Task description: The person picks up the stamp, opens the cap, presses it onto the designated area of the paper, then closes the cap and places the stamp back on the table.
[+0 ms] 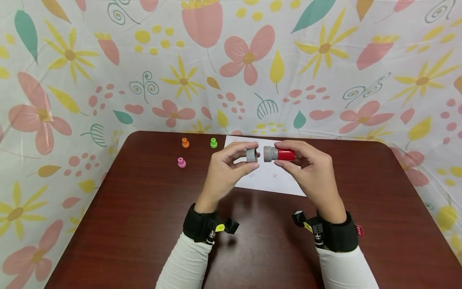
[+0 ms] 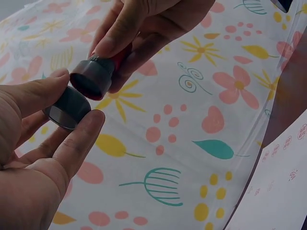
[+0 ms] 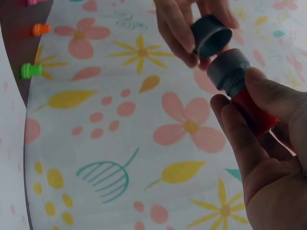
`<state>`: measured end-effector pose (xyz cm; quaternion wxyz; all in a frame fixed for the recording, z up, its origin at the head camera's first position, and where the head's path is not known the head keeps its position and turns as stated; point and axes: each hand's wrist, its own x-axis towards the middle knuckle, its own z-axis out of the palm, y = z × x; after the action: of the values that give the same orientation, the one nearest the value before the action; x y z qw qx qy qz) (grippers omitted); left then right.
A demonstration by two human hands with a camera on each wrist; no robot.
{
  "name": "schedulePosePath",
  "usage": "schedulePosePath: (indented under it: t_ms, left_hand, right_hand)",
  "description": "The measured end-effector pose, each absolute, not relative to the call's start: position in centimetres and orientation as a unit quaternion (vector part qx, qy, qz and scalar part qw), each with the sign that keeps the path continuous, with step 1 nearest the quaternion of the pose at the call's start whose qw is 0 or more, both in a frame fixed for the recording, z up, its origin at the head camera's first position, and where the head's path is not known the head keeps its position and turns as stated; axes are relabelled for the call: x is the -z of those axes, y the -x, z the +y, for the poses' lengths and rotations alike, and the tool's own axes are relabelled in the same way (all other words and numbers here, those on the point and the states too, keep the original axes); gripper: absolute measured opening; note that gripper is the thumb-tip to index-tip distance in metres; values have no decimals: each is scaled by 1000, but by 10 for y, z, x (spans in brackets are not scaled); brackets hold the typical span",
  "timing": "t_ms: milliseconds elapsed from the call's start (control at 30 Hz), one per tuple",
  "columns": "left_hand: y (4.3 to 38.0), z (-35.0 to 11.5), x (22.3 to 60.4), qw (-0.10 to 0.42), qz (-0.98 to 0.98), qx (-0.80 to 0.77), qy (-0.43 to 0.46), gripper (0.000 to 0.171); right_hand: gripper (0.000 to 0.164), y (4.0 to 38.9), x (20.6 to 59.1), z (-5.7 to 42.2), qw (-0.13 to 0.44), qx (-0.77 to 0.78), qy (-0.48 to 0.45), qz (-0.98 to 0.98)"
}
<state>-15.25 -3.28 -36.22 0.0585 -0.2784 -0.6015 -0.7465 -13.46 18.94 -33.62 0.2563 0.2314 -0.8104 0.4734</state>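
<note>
My left hand [image 1: 228,165] pinches a short grey cap [image 1: 252,155] between thumb and fingers. In the left wrist view the hollow end of the cap [image 2: 68,109] shows. My right hand [image 1: 311,168] holds a stamp [image 1: 279,154] with a red body and a grey collar, its grey end facing the cap. In the right wrist view, the thumb and fingers grip the red body of the stamp [image 3: 252,110]. A small gap separates cap and stamp, both held above a white sheet of paper [image 1: 268,186] bearing faint red prints.
On the table [image 1: 144,208], to the left of the paper, stand small orange [image 1: 185,142], green [image 1: 213,143] and pink [image 1: 181,162] stamp-shaped pieces. A patterned cloth [image 1: 249,92] with flowers and leaves hangs behind the table's far edge.
</note>
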Motion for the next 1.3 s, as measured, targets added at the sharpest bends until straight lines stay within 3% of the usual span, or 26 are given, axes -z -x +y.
schedulePosePath:
  t_ms: [767, 1300]
  left_hand:
    - [152, -25, 363, 54, -623, 727, 283, 43]
    - [152, -25, 368, 59, -660, 695, 278, 45]
  right_hand:
    - [46, 136, 345, 177, 235, -480, -260, -804]
    - [56, 135, 350, 173, 239, -444, -249, -827]
